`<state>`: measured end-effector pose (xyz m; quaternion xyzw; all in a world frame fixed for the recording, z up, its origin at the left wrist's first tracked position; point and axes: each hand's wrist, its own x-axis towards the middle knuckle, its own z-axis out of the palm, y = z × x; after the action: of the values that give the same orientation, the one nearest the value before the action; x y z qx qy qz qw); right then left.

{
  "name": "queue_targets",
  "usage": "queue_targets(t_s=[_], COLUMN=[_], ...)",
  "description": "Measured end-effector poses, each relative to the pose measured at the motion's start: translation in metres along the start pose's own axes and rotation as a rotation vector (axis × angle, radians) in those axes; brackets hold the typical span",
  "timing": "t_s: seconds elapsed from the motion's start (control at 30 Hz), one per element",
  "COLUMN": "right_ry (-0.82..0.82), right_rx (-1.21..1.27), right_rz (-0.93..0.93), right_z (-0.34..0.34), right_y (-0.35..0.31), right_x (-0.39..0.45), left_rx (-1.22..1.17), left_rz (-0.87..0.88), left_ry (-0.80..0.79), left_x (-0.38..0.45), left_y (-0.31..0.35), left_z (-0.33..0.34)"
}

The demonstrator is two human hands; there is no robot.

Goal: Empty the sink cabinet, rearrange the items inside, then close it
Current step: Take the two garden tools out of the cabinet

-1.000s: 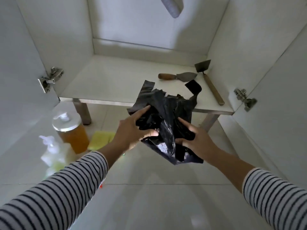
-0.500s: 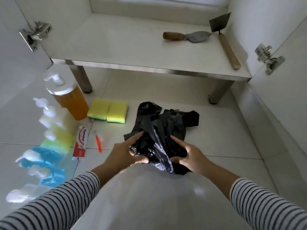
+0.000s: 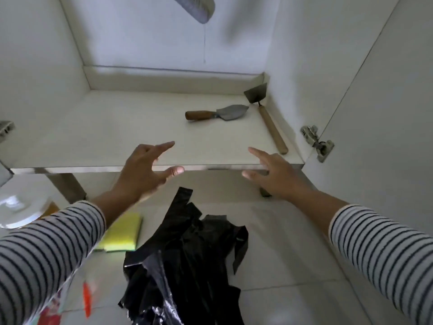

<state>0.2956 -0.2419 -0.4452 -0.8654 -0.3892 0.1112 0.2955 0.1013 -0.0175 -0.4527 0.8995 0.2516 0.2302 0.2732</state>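
A heap of black plastic bags (image 3: pixel 187 261) lies on the tiled floor in front of the open sink cabinet. My left hand (image 3: pixel 145 170) and my right hand (image 3: pixel 274 174) hover above it at the front edge of the cabinet floor (image 3: pixel 105 137), fingers spread, holding nothing. Inside the cabinet at the right lie a trowel with a brown wooden handle (image 3: pixel 215 113) and a scraper with a long pale handle (image 3: pixel 269 118).
On the floor at the left sit a yellow sponge (image 3: pixel 121 233), a jar of amber liquid with a white lid (image 3: pixel 21 209), a toothpaste box (image 3: pixel 50 317) and an orange item (image 3: pixel 87 299). A grey drain pipe (image 3: pixel 194 5) hangs overhead. Door hinge (image 3: pixel 316 141) at right.
Both hands let go of the black bags, which now lie on the floor, and rose toward the cabinet edge. The view tilted back up into the cabinet.
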Motion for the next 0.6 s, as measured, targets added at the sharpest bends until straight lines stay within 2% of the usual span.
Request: queue_targets(t_s=[0.13,0.23,0.47,0.6], right_ry=[0.227,0.336,0.387,0.445], right_rx=[-0.066,-0.105,-0.062,-0.157], right_rz=[0.029,0.076,0.137,0.163], right_z=[-0.019,-0.016,0.008,0.013], right_y=[0.025,0.053,0.093,0.099], right_x=[0.064,0.098,0.129,0.139], left_rx=[0.033,0.043,0.005,0.023], left_rz=[-0.021,-0.051,-0.149,-0.181], left_ry=[0.037,0.042,0.068,0.076], left_x=[0.088,0.139,0.209,0.236], left_y=[0.007,-0.006,-0.030,-0.037], left_z=[0.033,0.070,0.128,0.138])
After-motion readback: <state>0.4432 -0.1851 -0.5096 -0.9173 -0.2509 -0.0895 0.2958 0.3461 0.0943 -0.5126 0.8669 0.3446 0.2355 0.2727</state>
